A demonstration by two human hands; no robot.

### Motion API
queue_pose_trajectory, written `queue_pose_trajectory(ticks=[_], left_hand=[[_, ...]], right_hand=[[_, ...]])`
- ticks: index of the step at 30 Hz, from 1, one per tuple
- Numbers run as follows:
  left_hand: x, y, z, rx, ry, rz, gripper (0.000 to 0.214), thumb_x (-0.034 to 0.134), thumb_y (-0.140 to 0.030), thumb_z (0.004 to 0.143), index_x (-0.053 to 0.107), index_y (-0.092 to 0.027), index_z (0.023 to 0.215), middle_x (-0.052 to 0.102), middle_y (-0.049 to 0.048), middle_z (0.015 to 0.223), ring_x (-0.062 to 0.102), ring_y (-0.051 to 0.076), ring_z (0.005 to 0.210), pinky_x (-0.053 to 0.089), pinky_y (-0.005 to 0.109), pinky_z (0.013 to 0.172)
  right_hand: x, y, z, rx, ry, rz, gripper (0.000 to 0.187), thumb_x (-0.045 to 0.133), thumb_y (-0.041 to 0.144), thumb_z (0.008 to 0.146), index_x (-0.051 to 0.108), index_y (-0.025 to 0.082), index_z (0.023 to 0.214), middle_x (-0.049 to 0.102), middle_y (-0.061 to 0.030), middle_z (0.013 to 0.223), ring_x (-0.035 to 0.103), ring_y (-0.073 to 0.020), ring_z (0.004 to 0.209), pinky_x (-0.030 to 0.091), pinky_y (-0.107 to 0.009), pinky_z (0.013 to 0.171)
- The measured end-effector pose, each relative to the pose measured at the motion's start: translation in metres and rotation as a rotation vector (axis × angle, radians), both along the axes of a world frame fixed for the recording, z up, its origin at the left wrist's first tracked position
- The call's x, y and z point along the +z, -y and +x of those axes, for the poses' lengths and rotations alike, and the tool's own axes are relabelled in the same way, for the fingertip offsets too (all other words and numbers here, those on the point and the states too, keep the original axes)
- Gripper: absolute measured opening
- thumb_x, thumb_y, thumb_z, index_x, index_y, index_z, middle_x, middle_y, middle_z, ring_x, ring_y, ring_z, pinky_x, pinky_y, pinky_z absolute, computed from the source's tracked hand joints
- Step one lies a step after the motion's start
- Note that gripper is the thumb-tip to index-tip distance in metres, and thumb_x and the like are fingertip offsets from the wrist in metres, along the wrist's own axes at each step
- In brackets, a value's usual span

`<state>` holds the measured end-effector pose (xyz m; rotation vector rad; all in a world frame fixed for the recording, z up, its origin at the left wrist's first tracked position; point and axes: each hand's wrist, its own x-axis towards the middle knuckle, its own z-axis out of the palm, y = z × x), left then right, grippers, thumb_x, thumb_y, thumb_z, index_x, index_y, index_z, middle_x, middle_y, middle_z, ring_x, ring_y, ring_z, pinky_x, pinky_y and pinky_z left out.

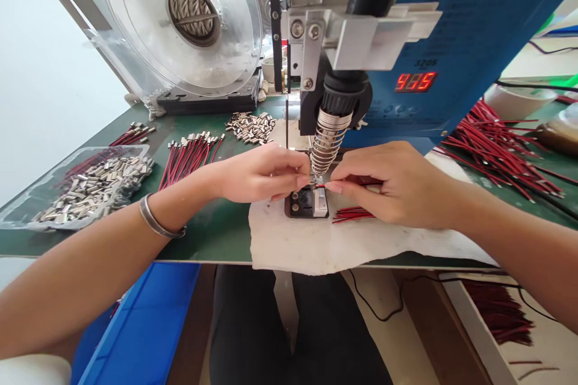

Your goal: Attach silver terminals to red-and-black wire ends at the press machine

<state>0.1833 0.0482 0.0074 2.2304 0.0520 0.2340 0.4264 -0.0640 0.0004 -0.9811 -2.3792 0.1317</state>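
My left hand (266, 173) is closed in a pinch beside the tip of a soldering machine; what sits between its fingertips is too small and hidden to make out. Facing it from the right, my right hand (392, 183) pinches a red-and-black wire (371, 181), whose end points at the tip. The soldering iron (332, 132), wrapped in a coil spring, comes down between both hands. Below the fingertips stands a small black-and-white fixture (309, 201). Several cut red wires (354, 213) lie on the cloth under my right hand.
A white cloth (289, 246) covers the table edge. Left are a plastic tray (18, 216) of metal connectors, wires with connectors attached (192, 156) and a connector heap (250, 127). Right lies a red wire pile (497, 144). The blue machine box (406, 114) and a clear reel (139, 30) stand behind.
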Motion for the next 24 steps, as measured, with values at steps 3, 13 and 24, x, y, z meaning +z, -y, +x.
queue_pose_trajectory(ticks=[3,13,24], left_hand=[[-0.0006,0.0001,0.0,0.007,-0.004,-0.003,0.023,0.062,-0.014,0.101,0.054,-0.023,0.082,0.057,-0.004,0.054,0.05,0.011,0.046,0.042,0.023,0.044],[-0.002,0.0,-0.0004,0.02,0.0,0.004,0.021,0.063,-0.016,0.1,0.052,-0.023,0.083,0.057,-0.0041,0.056,0.051,0.011,0.048,0.043,0.022,0.044],[0.0005,0.0017,-0.001,0.038,-0.026,0.0,0.016,0.062,-0.01,0.092,0.058,-0.022,0.083,0.061,-0.0031,0.058,0.058,0.013,0.05,0.045,0.022,0.047]], right_hand=[[0.0003,-0.0007,-0.0004,-0.017,0.004,-0.025,0.024,0.059,0.021,0.108,0.073,0.021,0.088,0.072,-0.001,0.074,0.056,-0.0152,0.06,0.039,-0.031,0.061],[0.0,-0.0019,-0.0001,-0.023,0.003,-0.022,0.025,0.058,0.022,0.107,0.074,0.021,0.088,0.074,-0.0022,0.076,0.06,-0.0165,0.062,0.041,-0.031,0.061],[0.0002,-0.0039,0.0019,0.005,0.009,-0.03,0.024,0.058,0.022,0.108,0.074,0.02,0.09,0.071,-0.0005,0.075,0.055,-0.0153,0.06,0.039,-0.031,0.062]])
